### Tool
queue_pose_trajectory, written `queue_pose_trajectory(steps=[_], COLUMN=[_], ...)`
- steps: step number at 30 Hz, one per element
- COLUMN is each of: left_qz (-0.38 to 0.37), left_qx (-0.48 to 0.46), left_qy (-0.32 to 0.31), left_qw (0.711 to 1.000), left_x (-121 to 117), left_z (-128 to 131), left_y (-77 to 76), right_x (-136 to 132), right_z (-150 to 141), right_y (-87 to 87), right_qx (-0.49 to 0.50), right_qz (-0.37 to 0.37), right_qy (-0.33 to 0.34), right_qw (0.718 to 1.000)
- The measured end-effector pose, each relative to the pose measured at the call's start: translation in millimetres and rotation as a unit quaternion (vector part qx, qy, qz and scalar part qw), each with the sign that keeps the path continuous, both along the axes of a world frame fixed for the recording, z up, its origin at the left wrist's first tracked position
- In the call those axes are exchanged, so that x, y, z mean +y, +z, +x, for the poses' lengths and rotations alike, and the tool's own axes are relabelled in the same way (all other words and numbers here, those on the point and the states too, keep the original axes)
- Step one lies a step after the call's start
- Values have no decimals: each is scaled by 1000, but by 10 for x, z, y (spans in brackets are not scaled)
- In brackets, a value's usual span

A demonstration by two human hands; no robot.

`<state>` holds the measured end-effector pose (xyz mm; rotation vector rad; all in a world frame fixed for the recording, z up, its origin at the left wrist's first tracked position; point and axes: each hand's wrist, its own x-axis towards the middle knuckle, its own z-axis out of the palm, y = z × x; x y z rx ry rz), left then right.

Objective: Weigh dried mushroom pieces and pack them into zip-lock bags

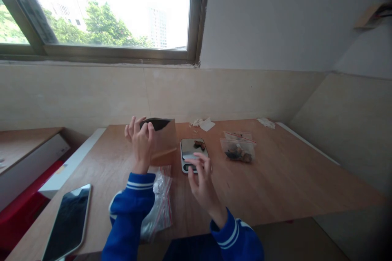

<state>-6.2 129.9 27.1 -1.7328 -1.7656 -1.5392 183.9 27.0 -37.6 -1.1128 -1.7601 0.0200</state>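
Observation:
My left hand (140,140) is raised above the wooden table (275,179), its fingers closed on the rim of an open brown paper bag (163,142) that stands upright. My right hand (200,179) hovers with fingers spread just in front of a small silver scale (192,151). A small brown piece (199,144) lies on the scale's shiny plate. To the right of the scale sit clear zip bags (238,149) with dark brown contents.
A stack of empty clear zip bags (159,204) lies under my left forearm. A phone (69,222) rests screen up at the table's near left corner. White paper scraps (204,124) lie by the back wall. A lower shelf stands at the left.

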Motion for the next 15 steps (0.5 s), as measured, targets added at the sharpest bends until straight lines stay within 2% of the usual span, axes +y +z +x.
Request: queue_pose_trajectory(steps=[2,4,6,8,11,13,15], left_qz=[32,21,-6,-72,-139,-138,-129], left_qx=[1,-30,-85,-120,-146,-175,-197], left_qy=[-1,7,13,11,-28,-44,-47], left_qw=[999,999,996,990,979,974,971], left_x=[-283,-554,-778,-940,-1058,-1073,-1070], left_z=[79,134,135,86,8,8,58], left_y=[-23,-71,-132,-188,-243,-262,-274], right_x=[-92,-142,-151,-141,-149,-165,-143], right_z=[-139,-269,-377,-455,-518,-532,-531], right_y=[142,221,220,150,27,5,45], right_qx=[-51,-112,-160,-191,-221,-232,-235], right_qz=[6,22,32,30,16,-15,-71], right_qy=[53,87,91,85,96,103,73], right_qw=[997,990,982,977,970,967,967])
